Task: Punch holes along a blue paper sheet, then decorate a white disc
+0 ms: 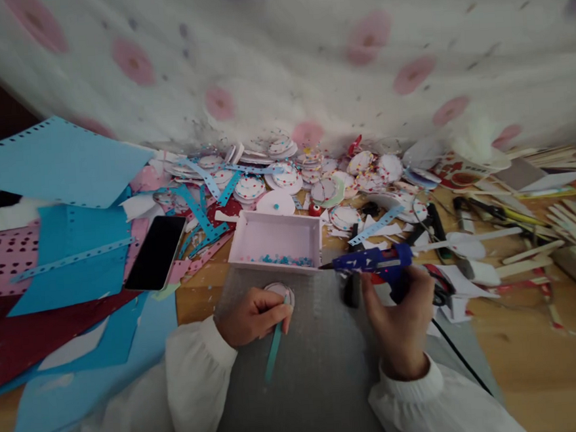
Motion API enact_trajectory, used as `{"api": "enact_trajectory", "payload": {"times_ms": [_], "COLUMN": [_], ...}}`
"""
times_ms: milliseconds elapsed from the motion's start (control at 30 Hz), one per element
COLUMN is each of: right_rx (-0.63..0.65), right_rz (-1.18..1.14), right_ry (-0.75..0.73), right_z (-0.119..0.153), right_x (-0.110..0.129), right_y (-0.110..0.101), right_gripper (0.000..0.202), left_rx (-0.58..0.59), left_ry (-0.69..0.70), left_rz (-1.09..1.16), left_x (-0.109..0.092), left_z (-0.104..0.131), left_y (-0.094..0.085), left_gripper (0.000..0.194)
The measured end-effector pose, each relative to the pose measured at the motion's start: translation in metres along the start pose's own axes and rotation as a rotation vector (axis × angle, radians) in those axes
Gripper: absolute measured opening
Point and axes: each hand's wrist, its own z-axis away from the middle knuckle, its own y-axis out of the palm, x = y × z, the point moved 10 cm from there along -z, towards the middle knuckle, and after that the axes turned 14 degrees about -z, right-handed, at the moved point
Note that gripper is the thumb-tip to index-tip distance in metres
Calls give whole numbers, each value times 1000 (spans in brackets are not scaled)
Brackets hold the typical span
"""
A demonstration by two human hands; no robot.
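Observation:
My right hand (398,317) is wrapped round the handle of a blue hot glue gun (370,260), its nozzle pointing left near the front corner of a pale box. A clear glue stick (431,245) seems to stick out of its back. Over the grey mat, my left hand (255,315) is closed with its fingers on a teal paper strip (273,355). The strip's upper end lies against a small round white disc (286,294), partly hidden by the fingers. Small blue and pink beads (286,260) lie inside the open white box (240,242) just ahead of both hands.
Several bead-trimmed paper discs (250,188) are heaped along the back by the flowered curtain (277,59). At left are blue paper sheets (74,257) and a phone (156,253). Wooden sticks (530,257) and a yellow cutter (512,215) lie right. A black cord (460,355) crosses the grey mat (318,372).

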Motion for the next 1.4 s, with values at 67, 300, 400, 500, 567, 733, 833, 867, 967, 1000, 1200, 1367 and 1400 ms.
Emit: {"api": "enact_trajectory", "payload": {"times_ms": [67, 300, 400, 500, 567, 733, 833, 867, 967, 1000, 1200, 1367, 1400], "right_rx": [2, 52, 32, 257, 388, 447, 444, 453, 404, 356, 260, 383, 406], "right_rz": [96, 232, 27, -229, -319, -459, -543, -591, -734, -764, -909, -872, -859], "right_ry": [60, 37, -155, -435, -596, -861, -758, -688, -462, -396, 11, 93, 97], "right_z": [-5, -10, -9, 6, 22, 50, 47, 44, 34, 31, 25, 34, 35], "right_x": [-20, -38, 8, 71, 105, 143, 134, 128, 107, 99, 62, 55, 55], "right_y": [-7, -21, -24, 0, 17, 33, 33, 34, 32, 31, 47, 64, 66], "right_gripper": [53, 37, 23, 21, 14, 15, 17, 19, 26, 27, 23, 22, 21], "left_rx": [-5, -67, -149, -265, -341, -443, -427, -407, -479, -550, -553, -306, -291], "left_ry": [3, 6, 3, -2, -17, -73, -130, -151, -136, -88, 306, 275, 253], "left_rz": [-16, -43, -37, -28, -31, -137, -211, -237, -373, -454, -925, -964, -951], "left_x": [1, 0, -9, -25, -37, -55, -54, -52, -54, -59, -67, -28, -22], "left_z": [0, -1, 0, 2, 4, 5, 3, 3, 11, 17, 34, 21, 19], "left_y": [-1, -4, -10, -16, -19, -14, -12, -11, -24, -33, -35, -20, -20], "left_gripper": [49, 48, 47, 44, 42, 42, 45, 47, 50, 48, 39, 76, 73]}}
